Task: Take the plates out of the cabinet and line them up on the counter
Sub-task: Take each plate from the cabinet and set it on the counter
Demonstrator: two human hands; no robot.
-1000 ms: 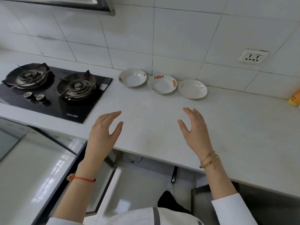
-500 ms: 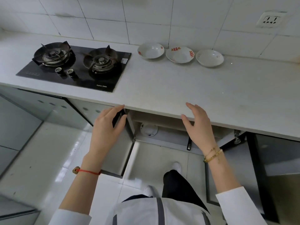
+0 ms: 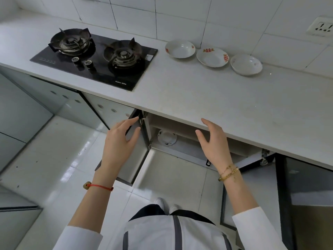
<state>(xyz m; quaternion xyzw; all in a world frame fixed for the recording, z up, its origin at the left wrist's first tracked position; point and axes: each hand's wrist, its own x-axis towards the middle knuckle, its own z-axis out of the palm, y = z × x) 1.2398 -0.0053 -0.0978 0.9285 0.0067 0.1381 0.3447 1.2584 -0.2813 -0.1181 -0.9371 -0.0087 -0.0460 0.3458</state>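
Cabinet [image 3: 180, 139] under counter [image 3: 207, 98] stood open, both doors swung out. Inside: one white round item w/ small holes [image 3: 167, 137] against back wall, can't tell if plate. 3 plates in a row on counter near tiled wall: left plate [image 3: 180, 49] w/ red marks on rim, middle plate [image 3: 212, 57] w/ red/yellow pattern, right plate [image 3: 246, 64] faint floral print; all empty, just beside each other. Left hand [image 3: 119, 141] fingers spread & relaxed, holding nothing, tips near top edge of left door [image 3: 137, 156]. Right hand [image 3: 214, 141] also spread, empty, hovering in front of counter edge. Black 2-burner gas hob [image 3: 97, 56] set into counter, small white brand text at front edge, unreadable. Wall socket [image 3: 320, 28] upper right. White tiled wall, glossy pale floor tiles, glass-front cabinet doors.
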